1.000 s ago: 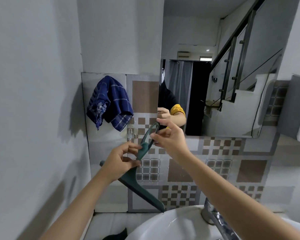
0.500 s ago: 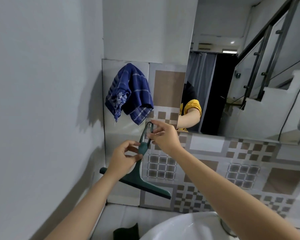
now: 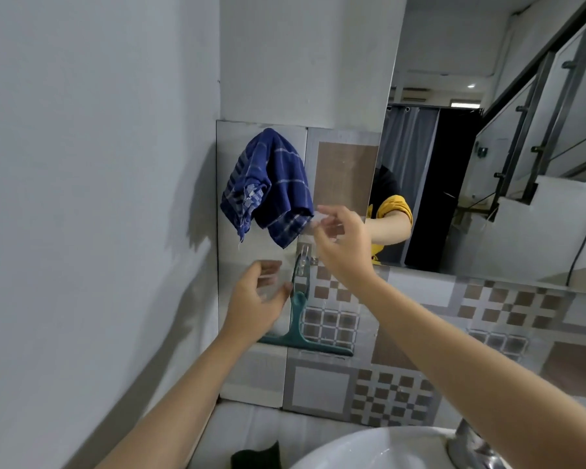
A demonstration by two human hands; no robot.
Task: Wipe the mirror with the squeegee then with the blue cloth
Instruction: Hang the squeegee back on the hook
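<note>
Teal plastic, T-shaped, the squeegee point(image 3: 298, 319) hangs by its looped handle from a small hook point(image 3: 304, 253) on the tiled wall, its long blade level at the bottom. Neither hand grips it. The left hand point(image 3: 256, 308) is spread, fingers loose and blurred, just beside the handle, perhaps brushing it with the fingertips, though I cannot tell for sure. The right hand point(image 3: 339, 245) is open too, fingers fanned and holding nothing, raised near the lower corner of the blue cloth point(image 3: 268, 187).

That cloth, a soft dark-blue checked weave with a frayed thread at one corner, drapes in folds from its own peg on the wall, above and to the left of the squeegee. The mirror point(image 3: 487, 147) sits to the right, a flat frameless pane above the patterned brown-and-grey tile band point(image 3: 403, 367).

By my reckoning the squeegee pass looks finished, with the tool hung up; the cloth wipe is left, and the cloth has not yet been taken down. Below, the white basin rim point(image 3: 369, 448) curves glossy beside a chrome tap point(image 3: 467, 445).
</note>
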